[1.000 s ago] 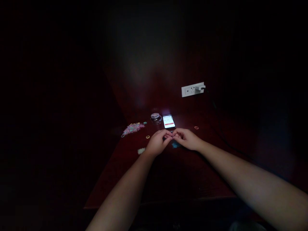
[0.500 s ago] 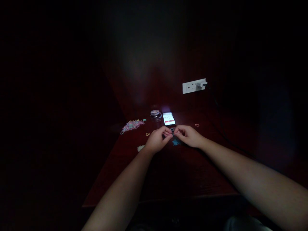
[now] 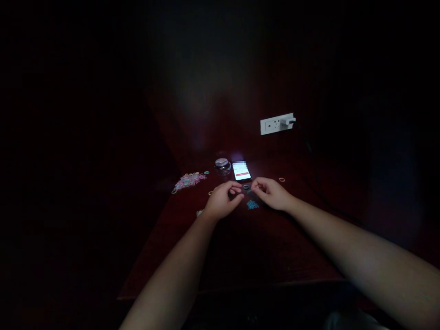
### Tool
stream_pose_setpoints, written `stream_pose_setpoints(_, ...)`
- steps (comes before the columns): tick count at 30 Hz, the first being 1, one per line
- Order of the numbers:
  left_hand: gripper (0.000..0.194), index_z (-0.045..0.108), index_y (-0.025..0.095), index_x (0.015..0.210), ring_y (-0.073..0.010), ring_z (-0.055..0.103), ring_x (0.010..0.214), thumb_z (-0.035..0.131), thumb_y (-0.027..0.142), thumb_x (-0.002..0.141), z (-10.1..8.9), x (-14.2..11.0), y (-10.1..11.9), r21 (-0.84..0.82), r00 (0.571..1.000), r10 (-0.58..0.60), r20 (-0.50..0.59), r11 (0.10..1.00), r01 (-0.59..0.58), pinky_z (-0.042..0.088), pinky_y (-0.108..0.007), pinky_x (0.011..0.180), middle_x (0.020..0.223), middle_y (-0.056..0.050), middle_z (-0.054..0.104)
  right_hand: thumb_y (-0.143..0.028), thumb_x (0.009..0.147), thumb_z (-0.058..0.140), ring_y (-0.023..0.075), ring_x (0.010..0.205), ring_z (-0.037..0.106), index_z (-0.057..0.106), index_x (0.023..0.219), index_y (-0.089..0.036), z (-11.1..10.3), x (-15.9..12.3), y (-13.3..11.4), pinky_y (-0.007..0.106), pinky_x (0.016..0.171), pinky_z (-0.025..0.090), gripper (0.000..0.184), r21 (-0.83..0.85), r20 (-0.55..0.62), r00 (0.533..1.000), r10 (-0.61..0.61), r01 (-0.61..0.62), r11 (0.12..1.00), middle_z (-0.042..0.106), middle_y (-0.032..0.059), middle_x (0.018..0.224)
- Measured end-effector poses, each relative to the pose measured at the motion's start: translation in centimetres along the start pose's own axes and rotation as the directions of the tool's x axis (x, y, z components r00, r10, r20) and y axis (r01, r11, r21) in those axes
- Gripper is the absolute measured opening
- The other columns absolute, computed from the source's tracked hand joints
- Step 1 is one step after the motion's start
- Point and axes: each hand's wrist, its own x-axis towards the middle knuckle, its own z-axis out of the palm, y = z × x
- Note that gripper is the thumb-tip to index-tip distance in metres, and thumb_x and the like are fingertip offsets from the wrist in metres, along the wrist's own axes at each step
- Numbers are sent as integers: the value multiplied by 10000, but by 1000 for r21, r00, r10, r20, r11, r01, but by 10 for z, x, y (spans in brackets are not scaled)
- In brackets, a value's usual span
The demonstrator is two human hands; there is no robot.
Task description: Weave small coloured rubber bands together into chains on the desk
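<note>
Over the table, my left hand (image 3: pixel 224 200) has its thumb and fingers apart and holds nothing. Facing it, my right hand (image 3: pixel 271 193) pinches a small blue rubber band (image 3: pixel 249 191) that shows at the fingertips. Just below the fingertips lies a small heap of blue rubber bands (image 3: pixel 252 205). Between the hands, on the far side, is a single pale greyish band (image 3: pixel 246 186). A yellow band (image 3: pixel 210 193) is partly covered by my left hand. Some pale yellowish bands (image 3: pixel 200 213) lie beside my left wrist, partly hidden.
A mixed pile of pink, purple and green bands (image 3: pixel 190 180) lies at the left. Behind the hands stand a clear lidded jar (image 3: pixel 222 166) and a lit phone (image 3: pixel 242 171). An orange band (image 3: pixel 282 179) lies right. A wall socket (image 3: pixel 277 123) holds a plug with a dark cable.
My left thumb and fingers have parted and the hand has drawn slightly left, away from the blue band. My right hand keeps its pinch, and the gap between the hands is wider.
</note>
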Motion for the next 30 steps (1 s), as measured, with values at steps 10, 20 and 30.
stream_pose_setpoints(10,130,702,186,886,-127,611,740,594,239,840,-1,3,8,39,994,59,95,997,-63,471,-244,707,830,-19,700,-367,841,535,102,554,425,552,776,-152,2,-2,-17,224,515,332,225,1,71,997,32,-32,999,482,-16,623)
stream_pose_setpoints(20,151,710,177,879,-137,614,722,589,256,836,-3,2,6,37,996,0,87,999,-3,474,-252,693,838,-32,716,-322,828,545,96,558,419,550,785,-154,-2,-2,-8,219,512,340,174,20,25,1000,8,-8,1000,487,-15,631)
stream_pose_setpoints(30,143,709,170,848,-120,596,695,591,247,825,-3,2,10,31,994,5,113,999,-9,459,-227,662,792,-20,698,-348,803,610,90,555,427,580,825,-142,1,-3,-12,214,509,341,209,79,117,993,8,-17,997,493,-20,628)
